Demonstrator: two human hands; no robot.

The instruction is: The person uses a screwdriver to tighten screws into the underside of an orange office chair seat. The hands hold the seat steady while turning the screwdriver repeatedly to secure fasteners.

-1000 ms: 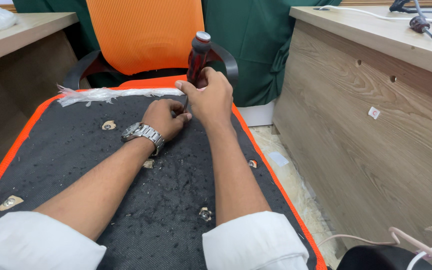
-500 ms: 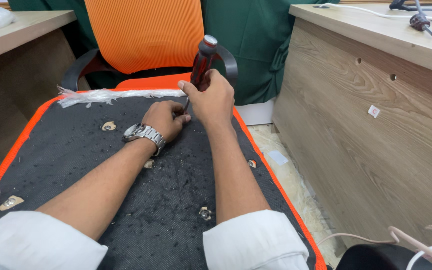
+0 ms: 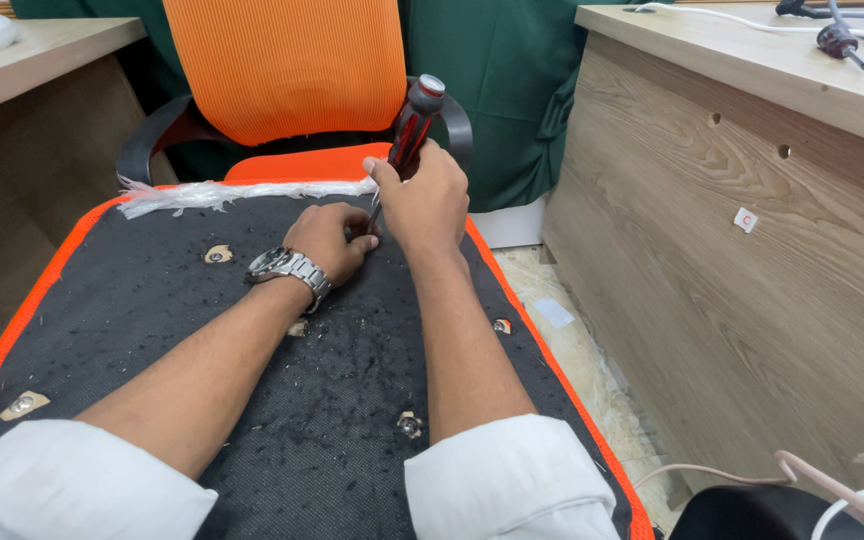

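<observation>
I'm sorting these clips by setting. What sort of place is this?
Probably an office used for furniture repair: wooden desks, an orange mesh chair, and an upturned seat pad being worked on with a screwdriver.

The screwdriver (image 3: 414,128) tip is hidden behind the left hand (image 3: 327,240); the shaft is partly covered by the right hand (image 3: 427,200).

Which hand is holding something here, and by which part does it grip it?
The right hand grips a screwdriver around its dark red handle. The left hand rests by the shaft's lower end; whether it holds anything cannot be told.
</observation>
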